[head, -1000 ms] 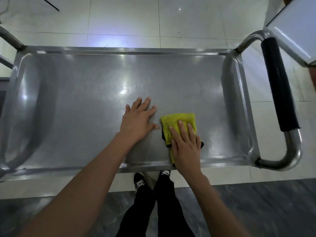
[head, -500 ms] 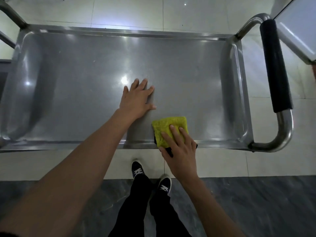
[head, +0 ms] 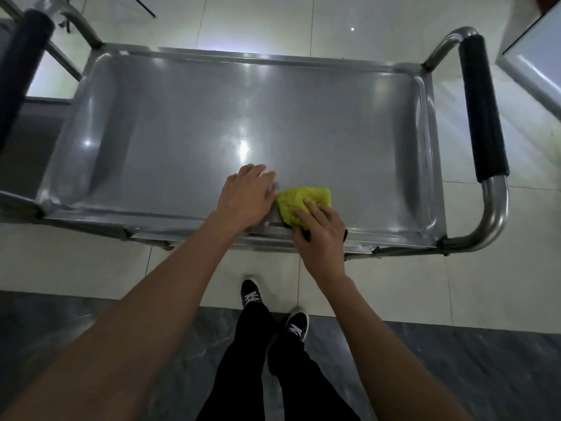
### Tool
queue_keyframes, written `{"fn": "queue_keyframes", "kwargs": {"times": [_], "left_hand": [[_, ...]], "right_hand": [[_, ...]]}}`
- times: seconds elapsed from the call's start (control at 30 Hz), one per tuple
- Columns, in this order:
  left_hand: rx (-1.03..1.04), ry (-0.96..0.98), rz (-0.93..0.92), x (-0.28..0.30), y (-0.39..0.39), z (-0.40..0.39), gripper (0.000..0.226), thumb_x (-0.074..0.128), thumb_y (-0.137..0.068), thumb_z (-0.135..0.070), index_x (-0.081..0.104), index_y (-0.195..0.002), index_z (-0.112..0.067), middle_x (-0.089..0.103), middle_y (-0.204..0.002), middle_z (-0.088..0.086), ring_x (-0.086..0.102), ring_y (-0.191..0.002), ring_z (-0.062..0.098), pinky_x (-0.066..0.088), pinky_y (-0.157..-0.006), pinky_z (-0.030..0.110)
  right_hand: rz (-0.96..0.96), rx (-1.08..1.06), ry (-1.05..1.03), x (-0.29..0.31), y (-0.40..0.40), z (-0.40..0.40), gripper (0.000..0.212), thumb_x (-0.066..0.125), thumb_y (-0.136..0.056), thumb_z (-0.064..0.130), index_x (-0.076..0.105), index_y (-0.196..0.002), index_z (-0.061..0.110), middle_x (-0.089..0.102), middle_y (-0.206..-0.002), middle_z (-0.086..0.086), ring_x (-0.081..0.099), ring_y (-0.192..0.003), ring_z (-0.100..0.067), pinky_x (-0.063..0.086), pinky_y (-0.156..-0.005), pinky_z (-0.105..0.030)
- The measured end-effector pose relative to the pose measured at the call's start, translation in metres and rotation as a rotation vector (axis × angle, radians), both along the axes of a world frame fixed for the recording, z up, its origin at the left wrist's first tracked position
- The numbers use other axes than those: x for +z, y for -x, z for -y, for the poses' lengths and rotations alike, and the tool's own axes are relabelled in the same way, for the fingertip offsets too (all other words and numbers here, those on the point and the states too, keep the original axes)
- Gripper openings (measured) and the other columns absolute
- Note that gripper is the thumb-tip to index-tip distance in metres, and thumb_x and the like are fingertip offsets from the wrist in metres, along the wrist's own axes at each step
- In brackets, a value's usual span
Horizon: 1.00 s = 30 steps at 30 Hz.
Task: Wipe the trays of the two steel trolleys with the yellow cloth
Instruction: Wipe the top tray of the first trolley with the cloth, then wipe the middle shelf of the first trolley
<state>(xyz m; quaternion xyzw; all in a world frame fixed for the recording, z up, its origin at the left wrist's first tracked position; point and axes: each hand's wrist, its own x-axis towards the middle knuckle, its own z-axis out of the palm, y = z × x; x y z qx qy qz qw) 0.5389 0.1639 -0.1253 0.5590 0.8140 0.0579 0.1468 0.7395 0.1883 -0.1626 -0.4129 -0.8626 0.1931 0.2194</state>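
Steel fills the view: the trolley tray (head: 182,132) is braced near its front rim by the left hand (head: 246,202), fingers laid flat and loosely together. Just beside it, touching, the yellow cloth (head: 299,202) is pressed down (bunched rather than folded) by the right hand (head: 321,235), fingers curled over it. Bunched so, corners could be missed, and the trolley could roll if pushed hard.

Cloth (head: 303,202): bright yellow with a dark patch on its near side, lying near the tray's near edge. Tray (head: 188,123): plain grey steel. Handle grips (head: 482,107) black; shoes (head: 251,292) dark with white laces.
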Motion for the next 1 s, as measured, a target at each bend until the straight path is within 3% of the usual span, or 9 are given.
{"fn": "queue_keyframes", "kwargs": {"times": [0.1, 0.4, 0.6, 0.77, 1.0], "left_hand": [[0.031, -0.019, -0.022, 0.006, -0.004, 0.022, 0.045, 0.051, -0.099, -0.040, 0.055, -0.139, -0.021, 0.052, -0.147, 0.005, 0.042, -0.138, 0.028, 0.042, -0.101, 0.047], [0.111, -0.100, 0.044, 0.038, -0.015, 0.111, 0.044, 0.058, -0.099, -0.033, 0.058, -0.138, -0.016, 0.058, -0.140, 0.009, 0.048, -0.131, 0.032, 0.044, -0.101, 0.050], [0.108, -0.127, 0.049, 0.046, -0.009, 0.177, 0.042, 0.060, -0.098, -0.032, 0.060, -0.136, -0.013, 0.061, -0.134, 0.010, 0.053, -0.124, 0.033, 0.047, -0.098, 0.047], [0.092, -0.122, 0.063, 0.042, 0.011, 0.240, 0.045, 0.057, -0.099, -0.036, 0.057, -0.139, -0.016, 0.058, -0.139, 0.005, 0.051, -0.128, 0.029, 0.046, -0.099, 0.049], [0.065, -0.123, 0.070, 0.021, 0.041, 0.313, 0.044, 0.058, -0.098, -0.035, 0.058, -0.138, -0.016, 0.060, -0.137, 0.007, 0.053, -0.125, 0.031, 0.046, -0.099, 0.050]], "right_hand": [[0.013, 0.005, 0.005, 0.006, 0.002, -0.004, 0.032, 0.072, -0.082, 0.015, 0.071, -0.113, 0.020, 0.063, -0.132, 0.000, 0.053, -0.120, -0.031, 0.040, -0.092, -0.045], [-0.081, -0.024, 0.003, 0.044, 0.004, 0.026, 0.032, 0.071, -0.083, 0.013, 0.071, -0.114, 0.020, 0.063, -0.132, 0.001, 0.052, -0.121, -0.029, 0.037, -0.093, -0.043], [-0.073, 0.003, 0.007, 0.049, 0.013, 0.087, 0.030, 0.071, -0.084, 0.014, 0.071, -0.114, 0.019, 0.064, -0.131, 0.001, 0.053, -0.120, -0.029, 0.036, -0.093, -0.043], [-0.033, 0.010, 0.021, 0.049, 0.029, 0.154, 0.029, 0.069, -0.086, 0.014, 0.071, -0.115, 0.020, 0.063, -0.132, 0.001, 0.052, -0.121, -0.029, 0.026, -0.092, -0.034], [-0.030, -0.008, 0.048, 0.044, 0.048, 0.237, 0.030, 0.071, -0.085, 0.010, 0.072, -0.114, 0.016, 0.064, -0.132, -0.002, 0.052, -0.122, -0.031, 0.036, -0.099, -0.046]]}}
